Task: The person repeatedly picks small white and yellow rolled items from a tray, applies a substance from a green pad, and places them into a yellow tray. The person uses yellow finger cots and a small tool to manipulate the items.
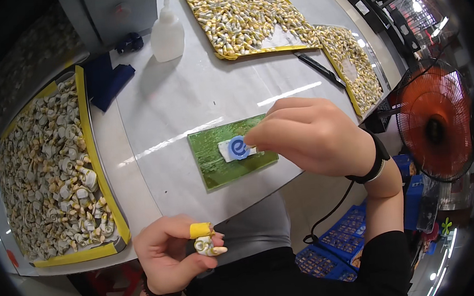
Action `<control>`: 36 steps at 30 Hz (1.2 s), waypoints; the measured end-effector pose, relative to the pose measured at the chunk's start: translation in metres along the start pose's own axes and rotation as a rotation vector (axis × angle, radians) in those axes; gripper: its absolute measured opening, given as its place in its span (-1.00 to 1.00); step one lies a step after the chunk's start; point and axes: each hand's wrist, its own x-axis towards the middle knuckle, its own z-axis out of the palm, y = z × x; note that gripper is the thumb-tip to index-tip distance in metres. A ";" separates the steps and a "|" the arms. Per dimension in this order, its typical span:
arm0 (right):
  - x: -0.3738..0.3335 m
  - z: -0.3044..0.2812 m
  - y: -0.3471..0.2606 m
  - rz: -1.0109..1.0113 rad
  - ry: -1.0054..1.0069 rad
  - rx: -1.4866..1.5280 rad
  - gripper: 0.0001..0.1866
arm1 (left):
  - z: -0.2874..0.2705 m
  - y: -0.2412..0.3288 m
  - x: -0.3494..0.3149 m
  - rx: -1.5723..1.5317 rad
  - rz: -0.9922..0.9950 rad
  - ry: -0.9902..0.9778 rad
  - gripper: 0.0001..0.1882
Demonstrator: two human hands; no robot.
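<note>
In my left hand (pixel 170 254), near the table's front edge, a small white-and-yellow figurine piece (pixel 206 246) is pinched between thumb and fingers. Yellow tape (pixel 200 230) wraps the index fingertip. My right hand (pixel 307 135) reaches over a flat green board (pixel 208 172), its fingers pinched together. What they hold, if anything, is hidden. At those fingertips, a round blue disc (pixel 238 148) with a darker curved mark lies over a white strip (pixel 225 150) on the board. I cannot tell whether the fingers grip the disc.
Left stands a yellow-edged tray (pixel 105 195) of many figurine pieces. Two more filled trays, one large (pixel 230 56) and one beside it (pixel 355 104), lie at the back. A white squeeze bottle (pixel 167 40), dark blue cloth (pixel 112 82) and black knife-like tool (pixel 319 69) rest nearby. An orange fan (pixel 433 129) is right.
</note>
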 end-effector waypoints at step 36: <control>-0.011 0.038 -0.056 -0.091 0.336 0.749 -0.82 | 0.023 0.001 0.008 0.815 0.528 -0.104 -0.62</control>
